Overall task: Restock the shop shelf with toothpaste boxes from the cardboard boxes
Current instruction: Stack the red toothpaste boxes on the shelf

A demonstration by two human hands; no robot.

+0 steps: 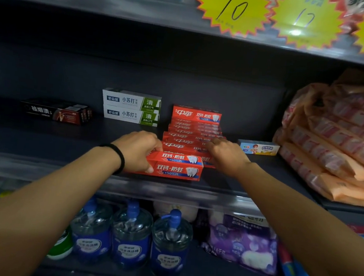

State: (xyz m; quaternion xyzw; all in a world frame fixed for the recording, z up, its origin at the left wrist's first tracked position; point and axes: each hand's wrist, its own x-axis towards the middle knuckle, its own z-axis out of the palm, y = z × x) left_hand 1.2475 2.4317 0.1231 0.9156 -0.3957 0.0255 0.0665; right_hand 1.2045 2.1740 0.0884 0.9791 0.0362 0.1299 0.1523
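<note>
**Two hands at a row of red toothpaste boxes on a dark shop shelf**

Head camera view, looking forward and down at a dark shelf [44, 141]. Everything here is placed relative to the row of red toothpaste boxes [194, 130], which sits near the middle of the shelf and runs from its back wall toward the front edge, the rearmost box standing highest.

At the front end of that row, the left hand [139, 149], with a black band on its wrist, grips two more red boxes [178, 166] stacked one on the other; the fingers curl over their left end and the thumb presses the front face. These two boxes lie at the shelf's front edge, touching the near end of the row.

The right hand [225, 155] rests on the right part of the row, fingers stretched out and pointing toward the back, touching the box tops without curling around any.

Left of the row, at the back, two white and green boxes [132, 107] are stacked. Further left lies a single black box [56, 111]. Just right of the row lies a small pale blue box [258, 147], and beyond it a pile of orange plastic-wrapped packs [335, 140].

Above the row, on the upper shelf's edge, hang yellow starburst price tags [232, 10]. Below the row, on the lower shelf, stand three clear bottles with blue caps [130, 236] and a purple packet [242, 242].
</note>
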